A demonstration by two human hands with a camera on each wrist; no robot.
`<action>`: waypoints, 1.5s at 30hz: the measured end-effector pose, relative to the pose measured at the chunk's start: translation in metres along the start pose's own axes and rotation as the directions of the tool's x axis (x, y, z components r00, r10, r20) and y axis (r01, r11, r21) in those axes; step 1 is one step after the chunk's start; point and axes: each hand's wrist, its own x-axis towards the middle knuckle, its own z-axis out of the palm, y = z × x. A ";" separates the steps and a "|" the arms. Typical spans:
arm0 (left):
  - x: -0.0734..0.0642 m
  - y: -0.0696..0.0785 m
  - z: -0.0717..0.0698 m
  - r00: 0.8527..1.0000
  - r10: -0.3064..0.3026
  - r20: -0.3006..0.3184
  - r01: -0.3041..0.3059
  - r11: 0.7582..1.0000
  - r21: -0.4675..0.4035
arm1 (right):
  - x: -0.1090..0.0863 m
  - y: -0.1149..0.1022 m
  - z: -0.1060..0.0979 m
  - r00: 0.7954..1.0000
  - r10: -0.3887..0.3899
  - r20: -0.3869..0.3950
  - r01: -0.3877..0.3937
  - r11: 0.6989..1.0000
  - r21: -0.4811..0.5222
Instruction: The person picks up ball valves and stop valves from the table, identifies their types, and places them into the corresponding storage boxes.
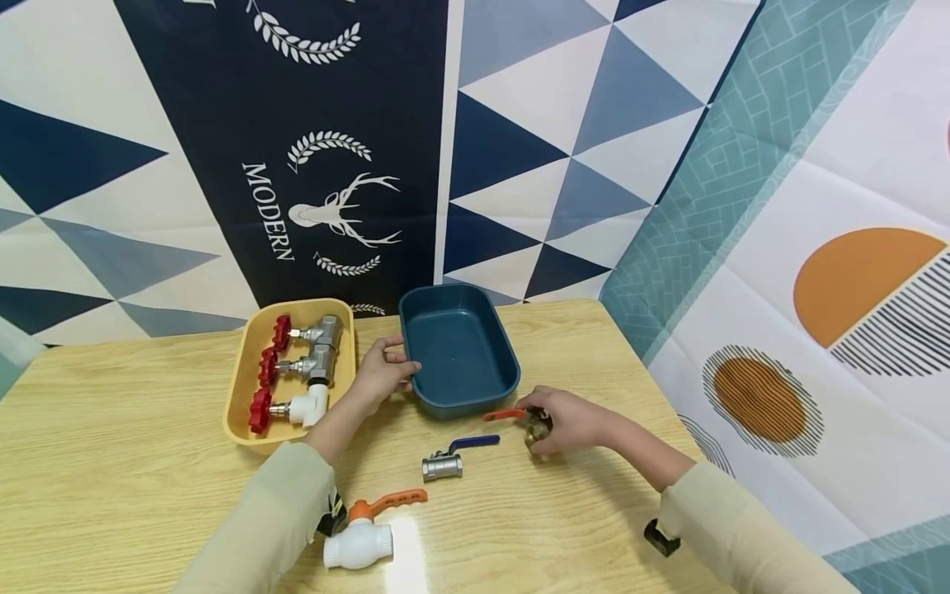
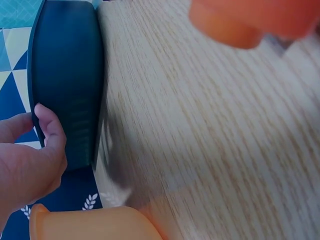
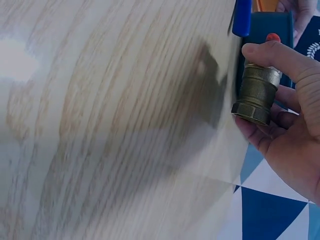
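My left hand (image 1: 382, 373) grips the left rim of an empty dark blue plastic bin (image 1: 462, 351), its thumb over the inside edge and fingers outside, as the left wrist view also shows. In my right hand (image 1: 570, 421) is a brass ball valve (image 3: 257, 95) with a red lever handle (image 1: 504, 414), held between thumb and fingers near the bin's front right corner. A steel ball valve (image 1: 442, 467) with a blue lever lies on the table in front of the bin. Closer to me is a white plastic ball valve (image 1: 359, 544) with an orange handle.
A yellow bin (image 1: 236, 394) stands left of the blue one, holding three valves with red handwheels (image 1: 268, 366). Both bins are near the table's back edge, close to a patterned wall covering (image 1: 512, 165). Another patterned sheet (image 1: 787, 355) borders the table's right side.
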 end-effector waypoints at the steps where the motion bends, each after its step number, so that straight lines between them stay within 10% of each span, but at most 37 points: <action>1: 0.000 0.000 0.000 1.000 0.002 0.001 -0.002 1.000 -0.001 | -0.001 0.000 -0.001 1.000 -0.002 -0.004 0.002 1.000 0.000; 45: 0.002 -0.002 0.000 1.000 0.000 -0.002 -0.001 1.000 -0.019 | 0.017 -0.027 -0.049 0.997 -0.076 -0.028 0.073 0.993 -0.096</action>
